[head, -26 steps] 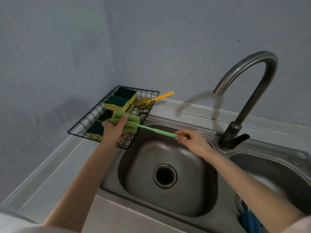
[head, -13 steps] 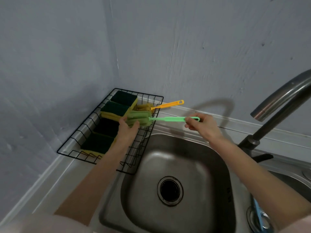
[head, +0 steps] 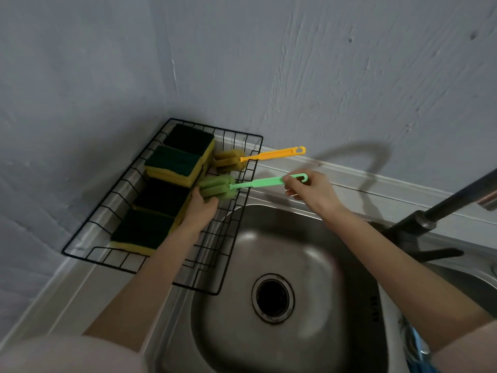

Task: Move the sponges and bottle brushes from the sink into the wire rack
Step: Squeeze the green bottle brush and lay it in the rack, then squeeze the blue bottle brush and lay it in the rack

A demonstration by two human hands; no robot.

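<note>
Here both hands — left hand (head: 200, 208), right hand (head: 312, 193) — grip the green brush (head: 242, 184) beside the orange brush (head: 258, 157).

Both forearms are bare, with short pale sleeves showing only at the frame's bottom corners.

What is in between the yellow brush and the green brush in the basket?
Nothing. In the head view, only bare black wires of the wire rack show between the yellow brush and the green brush.
</note>
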